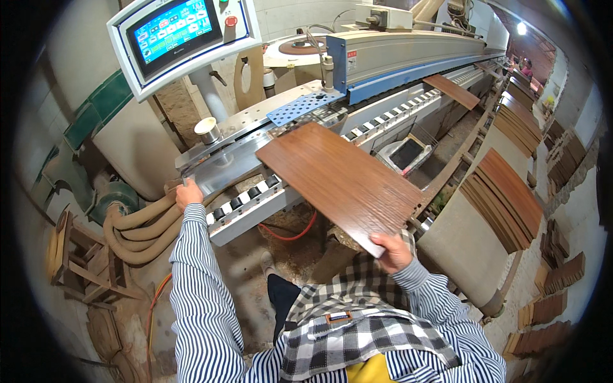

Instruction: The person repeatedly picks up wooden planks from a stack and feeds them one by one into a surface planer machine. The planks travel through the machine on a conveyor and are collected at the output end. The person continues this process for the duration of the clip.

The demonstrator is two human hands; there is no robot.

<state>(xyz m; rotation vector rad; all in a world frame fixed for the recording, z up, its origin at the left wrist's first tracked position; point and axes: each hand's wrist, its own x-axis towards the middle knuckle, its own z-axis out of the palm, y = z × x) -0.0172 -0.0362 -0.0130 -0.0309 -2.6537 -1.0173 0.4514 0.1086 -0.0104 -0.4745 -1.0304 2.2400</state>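
Observation:
My right hand (pixel 393 253) grips the near corner of a brown wood-grain panel (pixel 342 179), its thumb on the top face. The panel's far end lies over the infeed of an edge banding machine (pixel 397 57), beside a blue perforated plate (pixel 304 106). At the left end of the machine's metal infeed table (pixel 230 165), my left hand (pixel 189 194) is closed around something small at the corner, mostly hidden by the fingers. Black and white rollers (pixel 244 197) line the rail between my hands. Another brown panel (pixel 452 91) sticks out farther along the machine.
A lit control screen (pixel 175 31) stands at upper left, above a small cup (pixel 207 129). Stacked panels (pixel 503 201) rest on a roller conveyor (pixel 462 239) at right. Ribbed hoses (pixel 139 239) and a wooden stool (pixel 91 261) are at left. A person (pixel 527 69) is far off.

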